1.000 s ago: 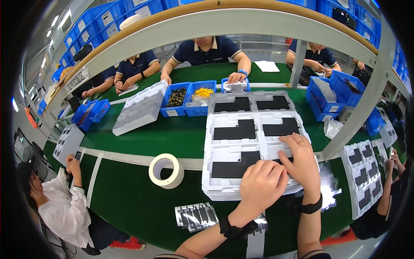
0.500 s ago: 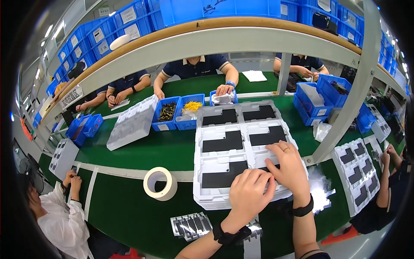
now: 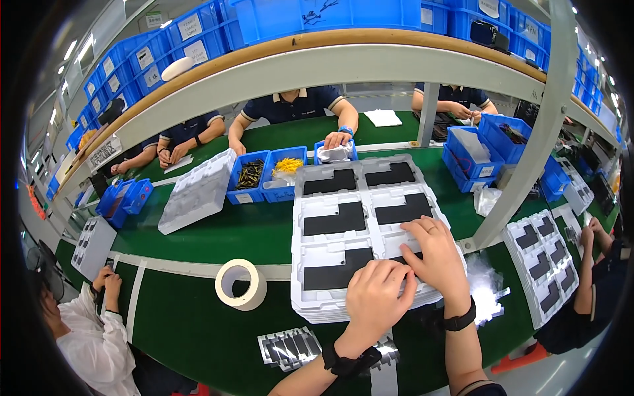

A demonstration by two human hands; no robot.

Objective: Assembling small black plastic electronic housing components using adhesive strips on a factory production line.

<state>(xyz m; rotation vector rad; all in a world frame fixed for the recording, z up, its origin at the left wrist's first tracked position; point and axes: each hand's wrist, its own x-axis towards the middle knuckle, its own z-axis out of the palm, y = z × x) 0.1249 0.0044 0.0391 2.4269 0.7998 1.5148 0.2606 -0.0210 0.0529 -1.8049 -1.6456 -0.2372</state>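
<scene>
A stack of white plastic trays point(image 3: 362, 245) stands before me, with L-shaped black flat pieces point(image 3: 334, 223) lying in the top tray's pockets. Both hands are over the near right pocket, where a black piece point(image 3: 412, 256) shows only partly between them. My left hand point(image 3: 378, 294) has its fingers curled together at that pocket's near left side; whatever they pinch is hidden beneath them. Above the same pocket, my right hand point(image 3: 437, 259) arches with thumb and forefinger apart, its fingertips on or close to the tray.
A tape roll point(image 3: 241, 284) and silvery strips with dark pieces point(image 3: 289, 348) lie left of the stack. Clear film point(image 3: 485, 297) lies to its right. Beyond are blue bins point(image 3: 249, 177), a tilted white tray point(image 3: 197, 191) and a metal post point(image 3: 528, 145). Co-workers sit around the green table.
The whole view has shifted slightly, so everything sits a little further left. Both hands stay over the same pocket, with hardly any change in their fingers.
</scene>
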